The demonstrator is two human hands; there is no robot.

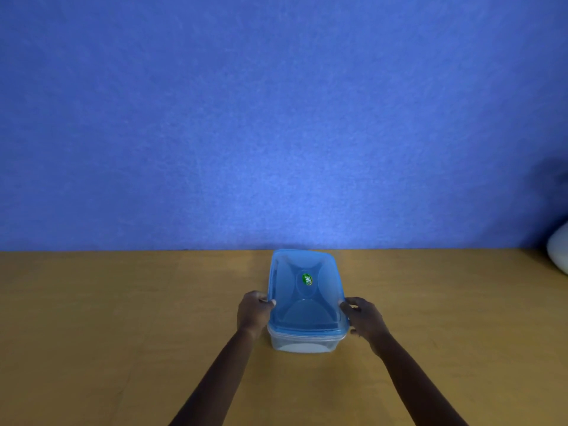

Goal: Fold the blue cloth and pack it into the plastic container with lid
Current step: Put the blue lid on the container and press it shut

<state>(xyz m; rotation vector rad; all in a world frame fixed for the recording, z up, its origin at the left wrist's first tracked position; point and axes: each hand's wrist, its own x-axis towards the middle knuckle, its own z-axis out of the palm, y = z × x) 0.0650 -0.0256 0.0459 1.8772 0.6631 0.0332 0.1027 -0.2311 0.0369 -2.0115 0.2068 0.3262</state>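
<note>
You work on a yellow-brown wooden table that stands against a blue textured wall; a white rounded object lies at its far right edge. The clear rectangular plastic container stands in the middle, with its translucent blue lid on top. Your left hand and right hand grip the lid at its two long sides, with the fingers curled around the rim.

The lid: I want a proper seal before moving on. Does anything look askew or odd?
Nothing stands out: the lid lies squarely on the container, the left hand and right hand gripping its long sides. Nothing is spilled.
</note>
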